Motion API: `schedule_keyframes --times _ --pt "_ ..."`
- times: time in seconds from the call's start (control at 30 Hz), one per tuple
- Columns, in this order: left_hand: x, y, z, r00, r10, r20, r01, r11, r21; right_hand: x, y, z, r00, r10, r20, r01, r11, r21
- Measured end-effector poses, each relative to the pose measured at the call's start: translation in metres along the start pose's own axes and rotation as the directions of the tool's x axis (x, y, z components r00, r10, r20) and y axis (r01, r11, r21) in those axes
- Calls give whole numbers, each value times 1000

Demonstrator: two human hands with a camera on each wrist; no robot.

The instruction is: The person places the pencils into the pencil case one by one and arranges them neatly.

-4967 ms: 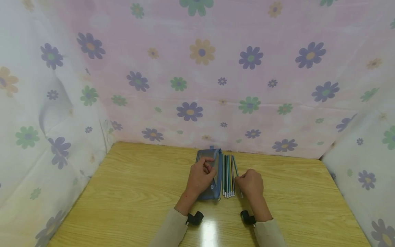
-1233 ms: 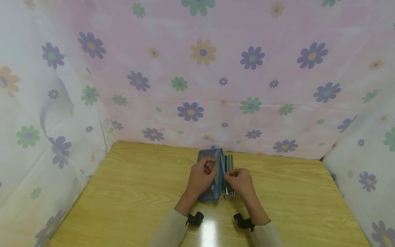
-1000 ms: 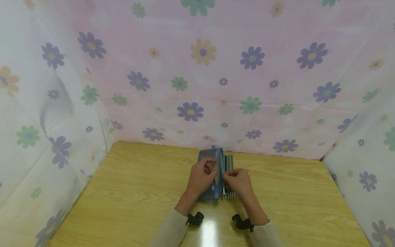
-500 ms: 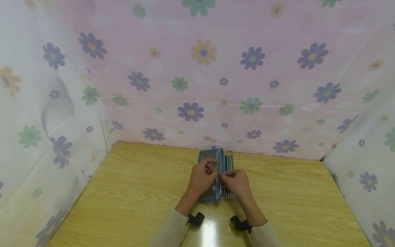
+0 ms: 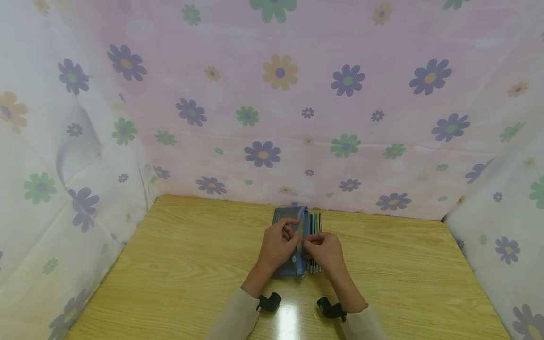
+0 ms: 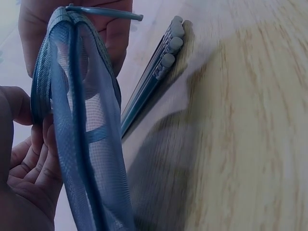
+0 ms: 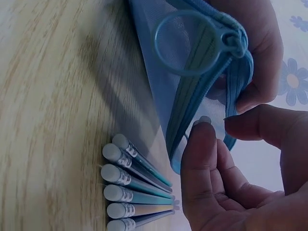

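A blue mesh pencil case [image 5: 291,269] stands at the table's back, its zipper parted along the right side. My left hand [image 5: 274,247] pinches the edge of the opening, which the left wrist view shows between thumb and fingers. At the mouth is my right hand [image 5: 329,251]; in the right wrist view its thumb and forefinger are apart, with no pencil between them. A small whitish tip shows by that forefinger, too unclear to name. Several pencils [image 7: 139,196] with white erasers lie in a row beside the case, partly under the right hand in the head view.
The wooden table [image 5: 191,264] meets a flowered cloth [image 5: 263,118] at its back and sides. A light-blue ring [image 7: 155,41] hangs from the case's zipper end. Each wrist wears a black camera [image 5: 270,301].
My right hand has moved left from the pencil row to the case's mouth. The pencil it held there is no longer visible in its fingers. The left hand has stayed on the case.
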State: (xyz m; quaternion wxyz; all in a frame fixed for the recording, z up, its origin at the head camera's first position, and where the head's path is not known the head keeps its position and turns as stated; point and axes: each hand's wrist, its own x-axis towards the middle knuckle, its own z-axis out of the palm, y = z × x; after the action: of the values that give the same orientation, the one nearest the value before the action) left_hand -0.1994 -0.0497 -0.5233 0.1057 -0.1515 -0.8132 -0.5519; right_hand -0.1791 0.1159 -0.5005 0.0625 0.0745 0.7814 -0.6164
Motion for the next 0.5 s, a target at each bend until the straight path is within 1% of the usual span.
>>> schedule_keyframes --times 0.2,0.37,0.5 --pt "1 1 -1 1000 -5 -4 5 1000 2 1 -2 -1 1000 -32 2 32 999 -41" --pt "0 2 -3 1000 -17 1 17 1000 -4 1 -3 -5 996 -86 -1 85 986 -143" --pt "0 3 -4 1000 -7 2 7 1000 -7 2 -4 -10 992 -123 -4 120 973 -199"
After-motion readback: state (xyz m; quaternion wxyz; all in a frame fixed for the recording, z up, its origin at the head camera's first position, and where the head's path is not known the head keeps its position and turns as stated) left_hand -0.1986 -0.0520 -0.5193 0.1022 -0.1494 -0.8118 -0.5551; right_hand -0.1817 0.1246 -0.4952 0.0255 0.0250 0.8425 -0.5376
